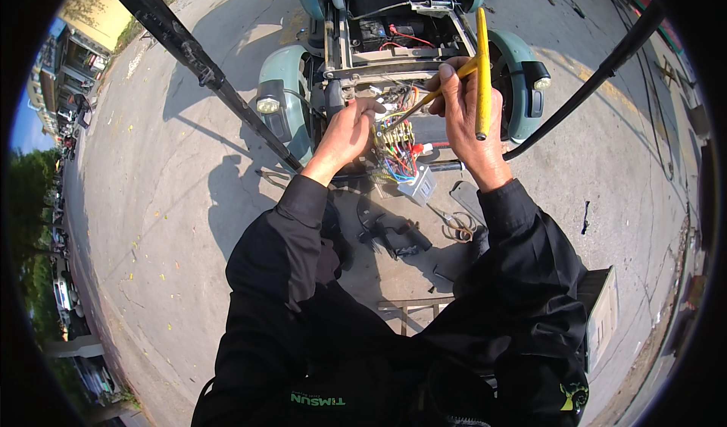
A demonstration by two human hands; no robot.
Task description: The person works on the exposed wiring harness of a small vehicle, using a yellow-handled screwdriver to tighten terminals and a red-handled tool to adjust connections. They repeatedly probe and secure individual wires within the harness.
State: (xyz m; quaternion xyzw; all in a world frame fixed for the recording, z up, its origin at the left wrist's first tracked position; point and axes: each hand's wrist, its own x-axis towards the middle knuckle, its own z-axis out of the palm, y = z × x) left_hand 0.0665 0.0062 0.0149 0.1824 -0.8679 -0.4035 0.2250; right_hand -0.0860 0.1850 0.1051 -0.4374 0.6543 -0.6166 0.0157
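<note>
A teal vehicle [284, 67] is partly opened. A black jacket [273, 264] is printed with green lettering [318, 400]. Multicoloured wiring [397, 135] is exposed. A yellow T-handled tool [482, 112] is clasped by the right grip [471, 120], its tip over the wiring; whether anything is held by the left grip [350, 133], at the wiring's left edge, cannot be told.

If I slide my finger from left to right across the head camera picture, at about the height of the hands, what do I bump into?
Left black pole → left lamp → left hand → coloured wires → right hand → right lamp → right black pole.
</note>
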